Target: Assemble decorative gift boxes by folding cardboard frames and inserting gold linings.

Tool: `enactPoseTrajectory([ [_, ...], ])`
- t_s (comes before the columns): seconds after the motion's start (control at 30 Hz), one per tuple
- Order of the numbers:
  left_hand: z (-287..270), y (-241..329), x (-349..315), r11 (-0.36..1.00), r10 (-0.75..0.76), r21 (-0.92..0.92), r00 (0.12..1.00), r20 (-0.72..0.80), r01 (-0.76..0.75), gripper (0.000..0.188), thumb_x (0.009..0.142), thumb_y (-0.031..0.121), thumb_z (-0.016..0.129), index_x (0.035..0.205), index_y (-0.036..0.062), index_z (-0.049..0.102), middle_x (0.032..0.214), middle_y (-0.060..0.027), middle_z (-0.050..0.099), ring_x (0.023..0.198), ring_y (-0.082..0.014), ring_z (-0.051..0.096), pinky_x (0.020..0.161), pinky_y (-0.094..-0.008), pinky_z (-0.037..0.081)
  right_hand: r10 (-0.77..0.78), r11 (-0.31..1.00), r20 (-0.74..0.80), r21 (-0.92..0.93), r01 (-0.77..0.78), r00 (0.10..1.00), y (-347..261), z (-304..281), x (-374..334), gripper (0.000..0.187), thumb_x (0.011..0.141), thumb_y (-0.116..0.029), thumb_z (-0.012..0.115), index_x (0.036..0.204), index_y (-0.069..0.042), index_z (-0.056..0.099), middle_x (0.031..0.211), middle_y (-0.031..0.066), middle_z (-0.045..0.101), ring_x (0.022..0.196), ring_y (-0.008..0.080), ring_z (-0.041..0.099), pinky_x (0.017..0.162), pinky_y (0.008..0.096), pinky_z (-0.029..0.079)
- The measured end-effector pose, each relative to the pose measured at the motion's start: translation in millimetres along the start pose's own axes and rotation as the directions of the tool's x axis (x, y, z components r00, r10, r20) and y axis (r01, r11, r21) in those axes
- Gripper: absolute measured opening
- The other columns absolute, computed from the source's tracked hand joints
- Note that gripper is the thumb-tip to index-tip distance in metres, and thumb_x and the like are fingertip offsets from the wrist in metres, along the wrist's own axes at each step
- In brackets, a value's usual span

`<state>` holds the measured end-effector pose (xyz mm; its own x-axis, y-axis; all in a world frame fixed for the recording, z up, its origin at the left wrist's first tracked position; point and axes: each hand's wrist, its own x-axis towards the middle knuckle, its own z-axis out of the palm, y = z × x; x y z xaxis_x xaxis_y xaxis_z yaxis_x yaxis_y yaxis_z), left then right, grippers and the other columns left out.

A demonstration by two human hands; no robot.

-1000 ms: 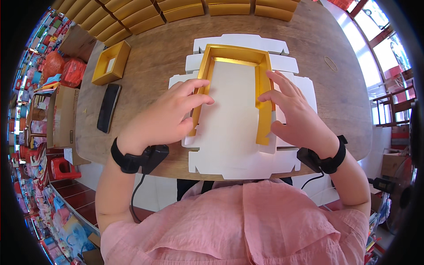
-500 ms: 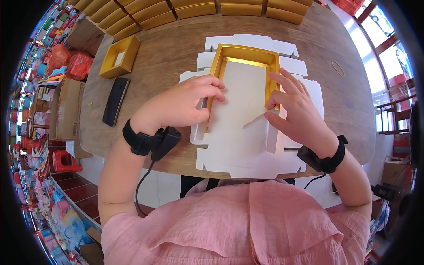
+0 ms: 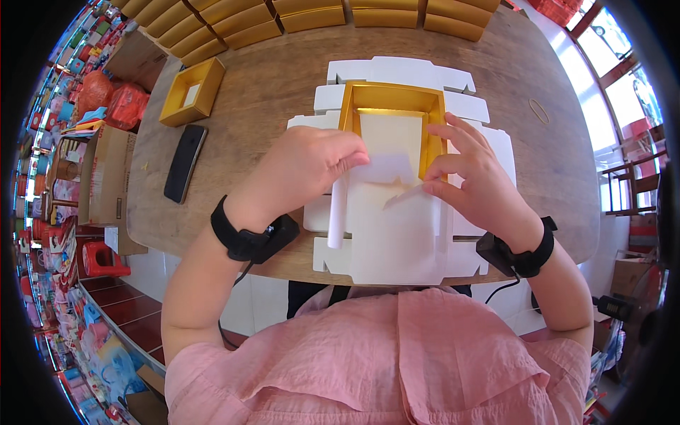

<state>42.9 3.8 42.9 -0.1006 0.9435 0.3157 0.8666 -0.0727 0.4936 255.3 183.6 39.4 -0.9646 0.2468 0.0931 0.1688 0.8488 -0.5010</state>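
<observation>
A partly folded cardboard box (image 3: 394, 94), gold inside and white outside, lies in front of me with its far end and sides raised. My left hand (image 3: 301, 166) is closed at the left side, thumb and fingers pinching a white flap (image 3: 382, 168) that bends inward across the box. On the right side, my right hand (image 3: 478, 177) grips the wall near its loose end; thumb and index finger meet at a small white flap (image 3: 405, 195), the other fingers lying along the outside. Under the box are flat white cardboard blanks (image 3: 496, 149) with notched edges.
Gold boxes (image 3: 312, 18) stand stacked in rows along the table's far edge. A small open gold box (image 3: 193, 92) and a black phone (image 3: 185, 164) lie on the left. A rubber band (image 3: 539, 110) rests on the right. Cardboard cartons (image 3: 106, 177) stand beyond the table's left edge.
My left hand has moved inward from the left wall and closed on a flap, which now folds over the box. The right hand stays nearly in place at the right wall.
</observation>
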Motion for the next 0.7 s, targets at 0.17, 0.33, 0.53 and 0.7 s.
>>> enactPoseTrajectory([
  [0.17, 2.6, 1.2, -4.4, 0.997, 0.069, -0.023, 0.997, 0.019, -0.068, 0.015, 0.093, 0.018, 0.068, 0.087, 0.0044, 0.065, 0.076, -0.0117, 0.064, 0.069, -0.0309, 0.063, 0.061, -0.0378, 0.049, -0.020, 0.998, -0.041, 0.051, 0.022, 0.999, 2.6, 1.5, -2.1, 0.010, 0.084, -0.017, 0.076, 0.087, -0.008, 0.074, 0.139, 0.0155, 0.056, 0.144, 0.0397, 0.035, 0.118, 0.0514, 0.030],
  [0.33, 5.7, 1.4, -5.8, 0.996, 0.083, -0.033, 0.997, -0.001, -0.083, 0.014, 0.092, 0.017, 0.069, 0.087, 0.0049, 0.065, 0.075, -0.0109, 0.064, 0.069, -0.0308, 0.063, 0.061, -0.0377, 0.049, 0.020, 0.989, -0.044, 0.147, -0.013, 0.999, 2.4, -1.2, -3.0, 0.007, 0.084, -0.015, 0.076, 0.088, -0.009, 0.073, 0.139, 0.0126, 0.056, 0.145, 0.0383, 0.035, 0.112, 0.0479, 0.040],
  [0.53, 11.2, 8.9, -6.1, 0.995, 0.091, 0.048, 0.995, 0.042, -0.093, 0.009, 0.089, 0.015, 0.069, 0.086, 0.0066, 0.067, 0.075, -0.0094, 0.064, 0.069, -0.0291, 0.064, 0.060, -0.0372, 0.050, 0.024, 0.977, -0.071, 0.213, -0.009, 0.997, 10.5, 0.6, -4.1, 0.005, 0.085, -0.014, 0.076, 0.086, -0.010, 0.073, 0.139, 0.0096, 0.057, 0.146, 0.0365, 0.035, 0.108, 0.0474, 0.045],
  [0.7, 18.4, 24.8, -5.9, 0.958, 0.086, 0.244, 0.965, 0.249, -0.148, 0.001, 0.083, 0.010, 0.066, 0.084, 0.0100, 0.065, 0.072, -0.0065, 0.063, 0.068, -0.0267, 0.067, 0.059, -0.0362, 0.053, -0.014, 0.998, -0.070, 0.053, 0.018, 0.997, 12.5, 7.0, -10.8, 0.004, 0.083, -0.013, 0.075, 0.084, -0.010, 0.072, 0.138, 0.0101, 0.057, 0.145, 0.0351, 0.037, 0.115, 0.0590, 0.031],
])
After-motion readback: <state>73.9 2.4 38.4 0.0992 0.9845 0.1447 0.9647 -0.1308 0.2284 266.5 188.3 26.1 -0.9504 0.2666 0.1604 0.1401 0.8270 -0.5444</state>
